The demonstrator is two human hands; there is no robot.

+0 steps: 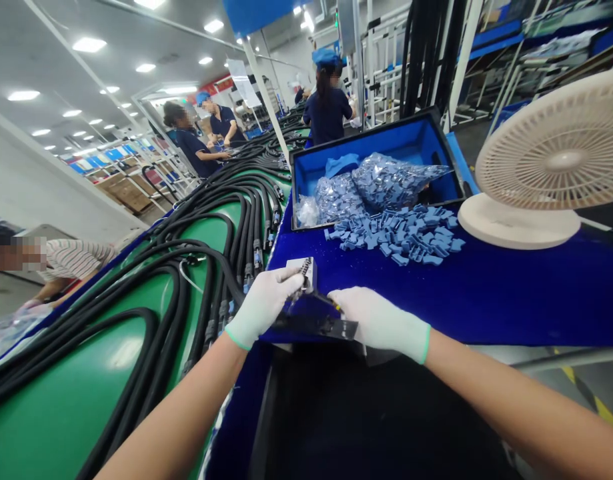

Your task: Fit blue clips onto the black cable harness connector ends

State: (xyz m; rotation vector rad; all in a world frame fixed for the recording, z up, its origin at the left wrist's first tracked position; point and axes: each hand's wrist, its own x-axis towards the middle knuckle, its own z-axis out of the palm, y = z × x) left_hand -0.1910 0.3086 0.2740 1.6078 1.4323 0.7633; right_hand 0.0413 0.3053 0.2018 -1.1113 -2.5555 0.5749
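Head view: my left hand [267,301] pinches a ridged connector [305,268] at a metal block [293,263]; right hand [377,320] curled, can't tell round what. Probably light, stiff, so grip its sides.

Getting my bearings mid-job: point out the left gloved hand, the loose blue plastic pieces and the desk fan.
Left gloved hand [266,300]: head view, back of the glove.
Loose blue plastic pieces [405,232]: head view, middle of the pile.
Desk fan [566,160]: head view, hub of the grille.

White gloves [379,319], green-edged; black hoses [151,327]; blue clips [411,233]; cream fan [519,221].
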